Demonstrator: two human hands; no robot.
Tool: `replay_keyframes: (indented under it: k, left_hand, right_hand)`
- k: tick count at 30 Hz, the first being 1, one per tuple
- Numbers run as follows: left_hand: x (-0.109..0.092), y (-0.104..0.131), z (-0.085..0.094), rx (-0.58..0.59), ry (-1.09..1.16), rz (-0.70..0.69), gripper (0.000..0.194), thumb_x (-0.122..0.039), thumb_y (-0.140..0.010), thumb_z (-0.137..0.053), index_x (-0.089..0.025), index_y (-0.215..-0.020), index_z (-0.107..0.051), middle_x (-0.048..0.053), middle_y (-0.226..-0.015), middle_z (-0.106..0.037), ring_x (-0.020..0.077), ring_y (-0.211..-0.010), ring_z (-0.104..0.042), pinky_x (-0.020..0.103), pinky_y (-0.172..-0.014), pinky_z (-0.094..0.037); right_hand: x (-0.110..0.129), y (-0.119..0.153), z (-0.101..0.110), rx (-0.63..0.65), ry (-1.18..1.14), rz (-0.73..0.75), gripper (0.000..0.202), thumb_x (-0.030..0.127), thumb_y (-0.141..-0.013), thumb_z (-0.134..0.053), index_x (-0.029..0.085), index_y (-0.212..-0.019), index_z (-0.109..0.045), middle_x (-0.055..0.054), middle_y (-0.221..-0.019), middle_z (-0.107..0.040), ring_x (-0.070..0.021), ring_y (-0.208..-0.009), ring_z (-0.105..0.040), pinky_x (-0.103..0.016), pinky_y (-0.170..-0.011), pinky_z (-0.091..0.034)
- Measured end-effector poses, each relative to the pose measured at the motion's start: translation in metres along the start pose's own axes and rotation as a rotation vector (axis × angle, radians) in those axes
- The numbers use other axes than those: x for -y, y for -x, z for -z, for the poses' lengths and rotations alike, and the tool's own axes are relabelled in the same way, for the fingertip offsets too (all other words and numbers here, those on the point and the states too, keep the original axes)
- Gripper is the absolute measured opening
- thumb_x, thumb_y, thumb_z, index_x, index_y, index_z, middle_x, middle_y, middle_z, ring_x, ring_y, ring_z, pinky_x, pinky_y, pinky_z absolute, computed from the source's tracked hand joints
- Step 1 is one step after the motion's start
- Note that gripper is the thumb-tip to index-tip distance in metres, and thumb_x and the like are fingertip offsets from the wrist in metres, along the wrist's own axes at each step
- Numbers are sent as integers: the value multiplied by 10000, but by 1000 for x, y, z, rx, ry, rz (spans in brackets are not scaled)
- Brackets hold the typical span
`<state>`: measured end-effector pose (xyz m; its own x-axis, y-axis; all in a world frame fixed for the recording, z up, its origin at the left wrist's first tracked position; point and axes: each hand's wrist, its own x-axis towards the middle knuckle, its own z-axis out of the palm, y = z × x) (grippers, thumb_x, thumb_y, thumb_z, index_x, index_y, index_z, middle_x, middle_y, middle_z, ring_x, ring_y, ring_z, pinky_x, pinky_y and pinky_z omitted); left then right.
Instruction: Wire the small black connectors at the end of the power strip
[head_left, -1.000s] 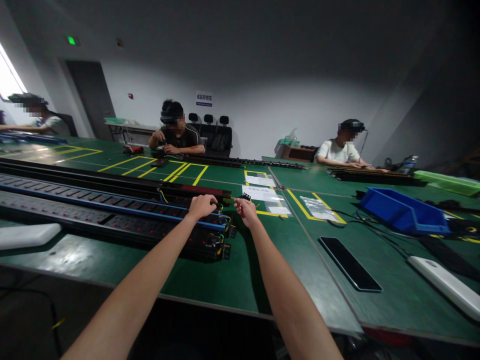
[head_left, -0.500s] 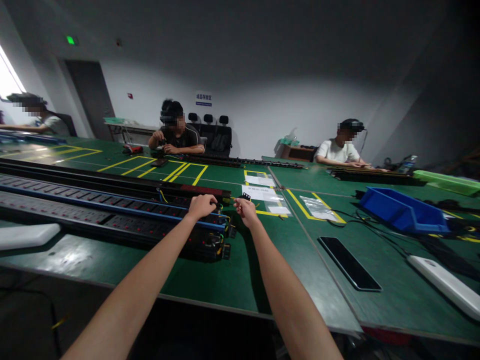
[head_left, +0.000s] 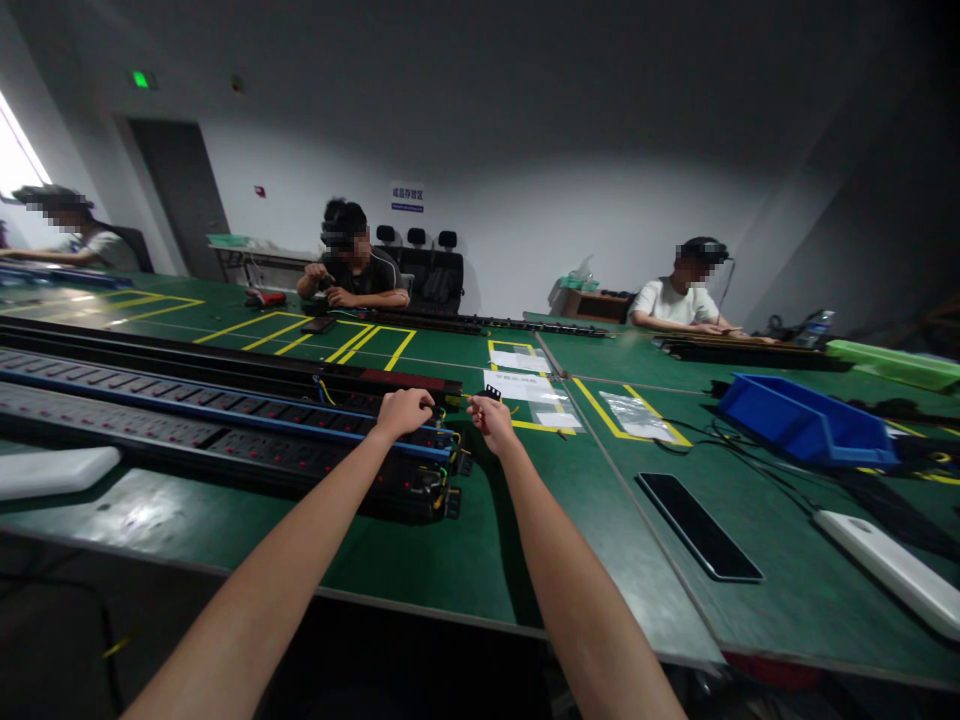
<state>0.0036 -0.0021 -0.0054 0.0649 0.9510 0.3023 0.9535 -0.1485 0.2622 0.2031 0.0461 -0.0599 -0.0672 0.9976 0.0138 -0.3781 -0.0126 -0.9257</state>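
Observation:
My left hand lies over the right end of the long black power strips, its fingers curled in. What its fingertips grip, if anything, is hidden. Just to the right, my right hand is closed in a pinch on a small black piece with pale slots. A narrow gap separates the two hands. Yellow-green and blue wires and small black end parts stick out of the strip ends below them.
White paper sheets and a plastic bag lie beyond. To the right are a phone, a white power bank, cables and a blue bin. A white object sits at left. Several co-workers sit across the green table.

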Motion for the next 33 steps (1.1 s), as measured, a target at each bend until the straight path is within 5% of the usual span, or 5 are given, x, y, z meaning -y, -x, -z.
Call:
replay_keyframes:
  k: [33]
  left_hand:
    - [-2,1,3,14,-6,6,282,-324,-801,-573,-322,-1010,-761,-8,-1063,-776,250,-1058,-677,353,-954,-450]
  right_hand:
    - [3,3,-2,-2,27,11,156,278,-696,-741,141,-718,-669,-13,-583,-623,-51,-420,-427,-179,-355,-291]
